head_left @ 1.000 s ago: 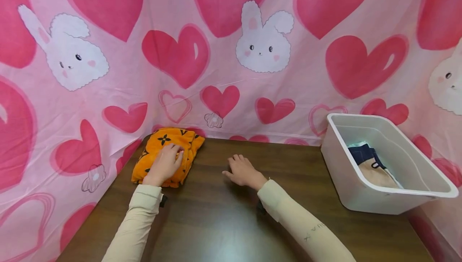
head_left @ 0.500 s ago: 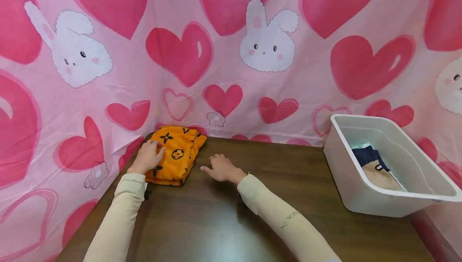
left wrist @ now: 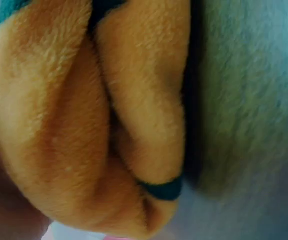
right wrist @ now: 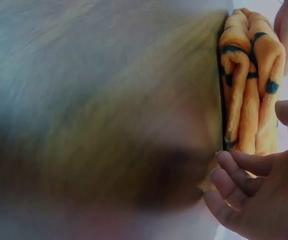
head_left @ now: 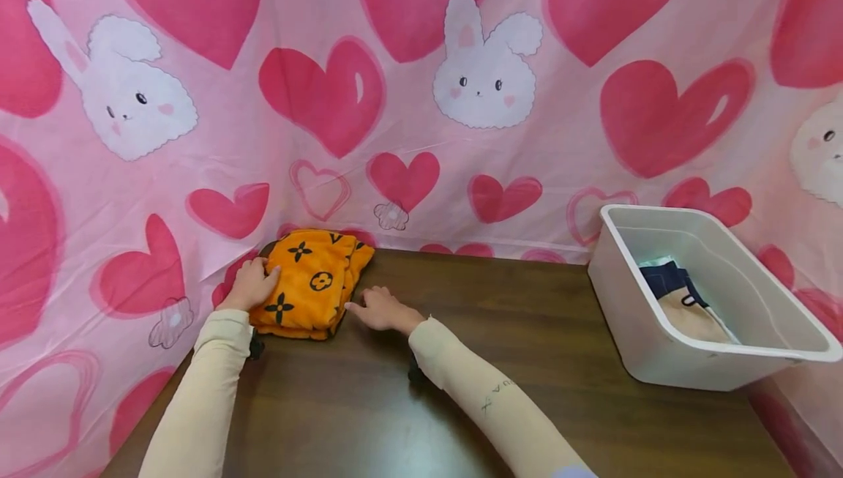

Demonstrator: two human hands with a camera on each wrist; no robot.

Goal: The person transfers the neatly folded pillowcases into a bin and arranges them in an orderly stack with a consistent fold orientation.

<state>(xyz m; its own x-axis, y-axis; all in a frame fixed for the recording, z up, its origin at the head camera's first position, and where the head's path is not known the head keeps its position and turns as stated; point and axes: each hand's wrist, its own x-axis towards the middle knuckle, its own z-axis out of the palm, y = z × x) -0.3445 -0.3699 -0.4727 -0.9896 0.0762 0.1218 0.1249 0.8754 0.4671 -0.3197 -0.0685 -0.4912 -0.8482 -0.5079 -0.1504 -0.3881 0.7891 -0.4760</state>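
A folded orange plush cloth (head_left: 309, 280) with black flower and letter prints lies at the back left of the table. At its left edge is my left hand (head_left: 250, 284), thumb by the top surface and fingers along the outer side. The left wrist view shows the cloth's thick rounded folds (left wrist: 144, 100) close up, hiding most of that hand. My right hand (head_left: 383, 310) is low by the cloth's right edge, fingers loosely spread and holding nothing. From the right wrist, its fingers (right wrist: 228, 187) point toward the stacked layers (right wrist: 251, 75).
A white plastic bin (head_left: 619, 317) stands on the right of the table (head_left: 527, 317). Folded navy and tan clothing (head_left: 688, 310) lies inside it. A pink heart-and-rabbit sheet (head_left: 408, 127) hangs behind the table and along both sides.
My left hand has gone from over the top of the cloth to its left edge. My right hand has moved left across the table to the cloth's right side.
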